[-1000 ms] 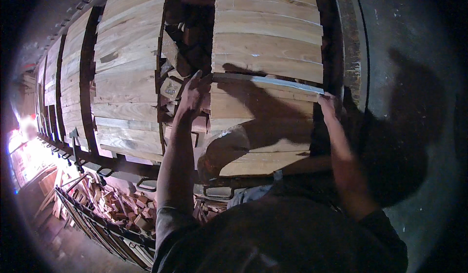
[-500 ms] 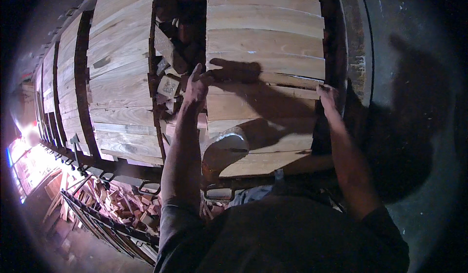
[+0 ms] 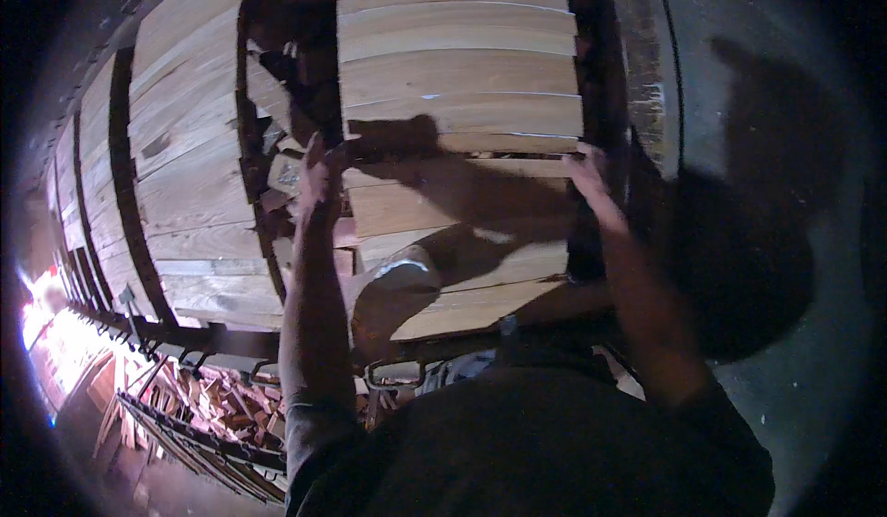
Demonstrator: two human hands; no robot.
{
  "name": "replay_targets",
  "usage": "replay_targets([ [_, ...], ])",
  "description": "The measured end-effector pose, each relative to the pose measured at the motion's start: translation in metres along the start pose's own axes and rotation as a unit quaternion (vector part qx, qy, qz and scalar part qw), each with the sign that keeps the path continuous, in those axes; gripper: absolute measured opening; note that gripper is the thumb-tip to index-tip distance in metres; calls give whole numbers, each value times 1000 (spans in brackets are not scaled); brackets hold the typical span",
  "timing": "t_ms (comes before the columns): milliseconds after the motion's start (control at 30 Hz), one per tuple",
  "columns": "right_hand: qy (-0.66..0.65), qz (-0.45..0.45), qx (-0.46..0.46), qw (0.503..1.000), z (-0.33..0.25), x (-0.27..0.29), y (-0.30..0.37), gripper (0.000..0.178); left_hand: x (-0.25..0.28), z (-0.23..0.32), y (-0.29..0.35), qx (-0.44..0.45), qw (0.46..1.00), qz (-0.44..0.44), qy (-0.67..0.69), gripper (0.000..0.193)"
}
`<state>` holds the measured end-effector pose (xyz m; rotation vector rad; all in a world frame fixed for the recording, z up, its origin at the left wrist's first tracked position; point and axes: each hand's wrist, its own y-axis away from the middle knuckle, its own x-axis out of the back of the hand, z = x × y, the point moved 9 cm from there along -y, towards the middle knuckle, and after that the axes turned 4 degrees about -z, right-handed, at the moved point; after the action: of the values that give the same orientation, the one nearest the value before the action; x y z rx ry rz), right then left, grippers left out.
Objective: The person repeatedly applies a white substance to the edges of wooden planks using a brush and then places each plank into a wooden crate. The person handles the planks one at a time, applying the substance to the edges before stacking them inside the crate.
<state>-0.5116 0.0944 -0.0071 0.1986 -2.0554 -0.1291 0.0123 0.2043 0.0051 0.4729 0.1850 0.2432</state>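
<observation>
Pale wooden boards lie side by side across the stack point(image 3: 453, 78) in front of me. At the left end of one wooden board point(image 3: 471, 173), my left hand point(image 3: 319, 180) is closed on its edge, the fingertips partly in shadow. Opposite it, my right hand point(image 3: 589, 173) pinches the same board's right end. Just beyond this board, a narrow dark gap separates it from the farther boards. Shadows of my arms and head fall over the nearer boards.
More board stacks point(image 3: 189, 147) stand to the left, past a dark slot holding wood offcuts point(image 3: 284, 175). A metal rail with handles point(image 3: 395, 376) runs along the near edge. Lower left is a bin of scrap wood point(image 3: 231, 406); grey floor point(image 3: 739, 18) lies right.
The stack and both hands have shifted left in the view. The dark gap beyond the held board now shows across nearly its full width. My left index finger stands out less.
</observation>
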Motion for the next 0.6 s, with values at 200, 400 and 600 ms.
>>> replay_targets([
  [200,18,-34,-18,999,-27,4,1,31,-6,13,20,6,995,20,-92,84],
  [400,-128,4,-56,990,-3,-6,14,42,-23,30,22,56,997,27,-43,81],
  [600,-217,-27,-105,970,-4,-10,16,44,-15,8,10,28,999,-32,-10,83],
])
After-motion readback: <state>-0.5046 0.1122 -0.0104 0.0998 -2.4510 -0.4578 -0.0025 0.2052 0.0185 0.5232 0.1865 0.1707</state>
